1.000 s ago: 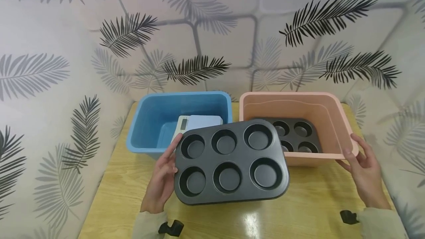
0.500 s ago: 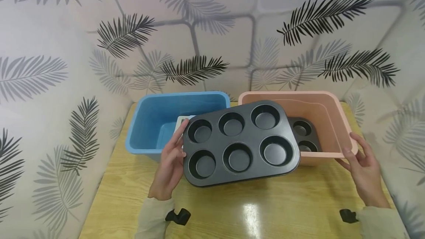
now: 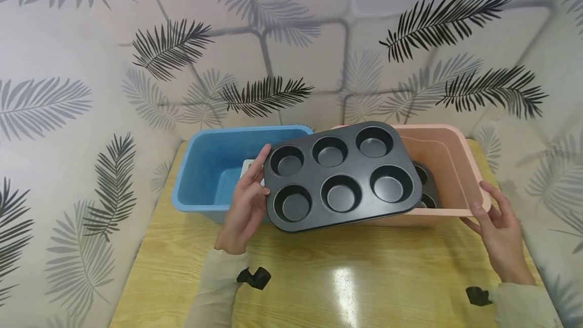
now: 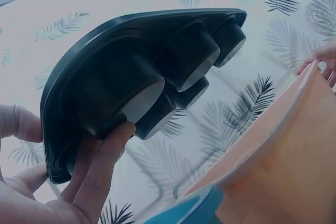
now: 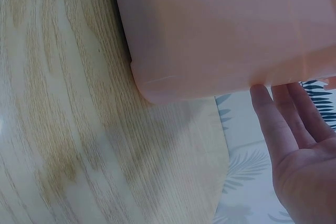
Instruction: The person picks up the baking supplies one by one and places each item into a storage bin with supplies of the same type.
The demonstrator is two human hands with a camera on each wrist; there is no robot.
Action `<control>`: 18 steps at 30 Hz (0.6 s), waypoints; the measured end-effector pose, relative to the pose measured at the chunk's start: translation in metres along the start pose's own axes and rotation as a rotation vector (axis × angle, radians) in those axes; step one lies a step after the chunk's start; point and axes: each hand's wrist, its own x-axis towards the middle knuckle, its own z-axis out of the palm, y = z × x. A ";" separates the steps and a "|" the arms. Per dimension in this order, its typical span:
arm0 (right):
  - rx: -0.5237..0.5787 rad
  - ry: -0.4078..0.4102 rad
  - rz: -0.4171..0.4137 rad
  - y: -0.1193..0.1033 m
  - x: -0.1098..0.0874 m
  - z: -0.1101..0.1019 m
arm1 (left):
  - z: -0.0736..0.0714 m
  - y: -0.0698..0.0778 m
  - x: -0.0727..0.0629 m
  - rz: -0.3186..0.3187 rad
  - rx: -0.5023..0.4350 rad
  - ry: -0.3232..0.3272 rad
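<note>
My left hand (image 3: 243, 206) grips the left short edge of a dark six-cup muffin tin (image 3: 342, 176), cups facing up. The left wrist view shows fingers under the tin (image 4: 121, 61) against a cup's underside. In the head view the tin is tilted, its right end higher, and overlaps the front of a pink bin (image 3: 462, 171). A second dark muffin tin (image 3: 431, 186) lies inside that bin, mostly hidden behind the held one. At the bin's front right corner my right hand (image 3: 503, 232) holds the rim, thumb on top, with fingers (image 5: 273, 121) against the outer wall.
A blue bin (image 3: 200, 189) stands left of the pink one. Inside it is a white kitchen scale (image 3: 246, 167), largely covered by the tin and left hand. Both bins sit on a wood-grain table (image 3: 296, 287) before a leaf-patterned backdrop (image 3: 328, 54).
My left hand has carried the muffin tin up and to the right, toward the pink bin, covering more of the tin inside. My right hand has stayed on the bin's corner.
</note>
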 end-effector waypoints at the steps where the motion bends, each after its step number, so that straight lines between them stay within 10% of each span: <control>1: 0.007 0.000 -0.003 0.000 0.000 0.000 | 0.001 0.000 0.002 -0.009 0.000 -0.007; 18: 0.020 -0.005 -0.024 0.001 -0.001 0.001 | 0.031 -0.011 0.032 -0.001 0.065 -0.018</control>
